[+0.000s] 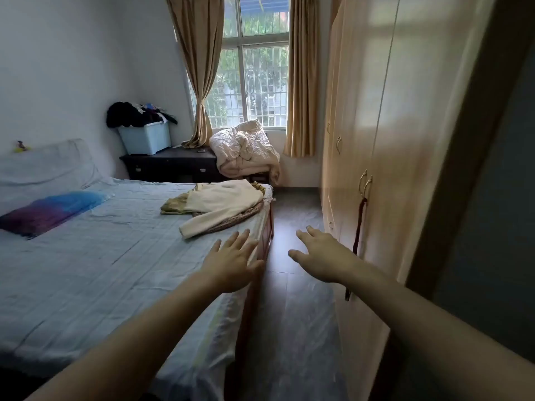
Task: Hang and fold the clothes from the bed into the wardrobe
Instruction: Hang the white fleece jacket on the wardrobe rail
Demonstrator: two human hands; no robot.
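Note:
A small pile of clothes [220, 205] lies near the far right corner of the bed [95, 256]: a cream top on a green and a brownish garment. The light wooden wardrobe [385, 157] stands along the right wall, its doors closed, brass handles [365, 182] on them. My left hand [234, 260] is stretched out, fingers straight, over the bed's right edge, a little short of the pile. My right hand [317, 253] reaches forward with spread fingers over the aisle floor, left of the wardrobe doors. Both hands hold nothing.
A narrow floor aisle [292, 299] runs between bed and wardrobe. At the back stand a dark dresser [173, 166] with a blue bin [144, 138] heaped with dark clothes, and a bundled duvet [246, 151] under the window. A purple-blue cloth [49, 211] lies on the bed's left.

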